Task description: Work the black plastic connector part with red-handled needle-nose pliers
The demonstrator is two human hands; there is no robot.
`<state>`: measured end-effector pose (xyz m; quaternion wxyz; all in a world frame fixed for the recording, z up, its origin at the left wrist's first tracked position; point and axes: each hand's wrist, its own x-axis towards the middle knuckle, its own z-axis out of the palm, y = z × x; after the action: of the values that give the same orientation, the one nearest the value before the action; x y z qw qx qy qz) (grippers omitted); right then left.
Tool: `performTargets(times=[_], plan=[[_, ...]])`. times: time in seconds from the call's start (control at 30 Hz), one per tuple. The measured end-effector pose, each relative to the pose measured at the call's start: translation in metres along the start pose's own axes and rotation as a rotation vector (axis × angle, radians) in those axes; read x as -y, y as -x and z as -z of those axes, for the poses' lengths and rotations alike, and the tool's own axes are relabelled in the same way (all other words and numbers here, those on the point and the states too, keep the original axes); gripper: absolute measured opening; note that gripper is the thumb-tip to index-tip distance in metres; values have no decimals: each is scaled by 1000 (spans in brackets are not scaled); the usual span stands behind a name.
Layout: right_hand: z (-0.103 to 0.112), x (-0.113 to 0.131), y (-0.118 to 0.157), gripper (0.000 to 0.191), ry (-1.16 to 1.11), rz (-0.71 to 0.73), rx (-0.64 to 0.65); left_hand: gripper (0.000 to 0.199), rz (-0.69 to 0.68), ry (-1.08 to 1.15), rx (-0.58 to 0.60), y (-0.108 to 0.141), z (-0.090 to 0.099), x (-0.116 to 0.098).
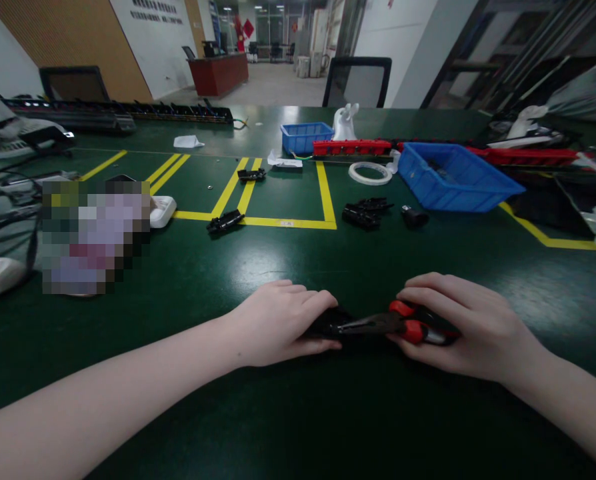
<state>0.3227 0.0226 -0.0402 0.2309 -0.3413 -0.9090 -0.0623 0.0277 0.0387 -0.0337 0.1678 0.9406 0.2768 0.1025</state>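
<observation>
My left hand (291,320) is closed around a black plastic part (323,325), most of it hidden by the fingers. From the other side, my right hand (458,327) grips red-and-black handled pliers (413,327). The long dark jaws of the pliers point left and meet the black part at its right end; I cannot tell how far they reach into it. Both hands are low over the green tabletop, near its front. Similar black parts lie farther off, one (225,221) on the left and a small cluster (365,212) on the right.
A large blue bin (453,180) and a smaller blue bin (305,137) stand at the back. Nearby are a tape roll (371,173), long red strips (351,148) and a black piece (414,216). A blurred-out phone (95,240), a white case (163,211) and cables are at left.
</observation>
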Motion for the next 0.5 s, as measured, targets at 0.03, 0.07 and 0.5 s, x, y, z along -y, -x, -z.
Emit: performTargets(times=[0.03, 0.07, 0.5], plan=[[0, 0, 0, 32, 1, 1, -3, 36, -2, 0, -2, 0, 0, 0], [0, 1, -1, 31, 1, 4, -7, 36, -5, 0, -5, 0, 0, 0], [4, 6, -4, 29, 4, 12, -6, 34, -8, -7, -4, 0, -1, 0]])
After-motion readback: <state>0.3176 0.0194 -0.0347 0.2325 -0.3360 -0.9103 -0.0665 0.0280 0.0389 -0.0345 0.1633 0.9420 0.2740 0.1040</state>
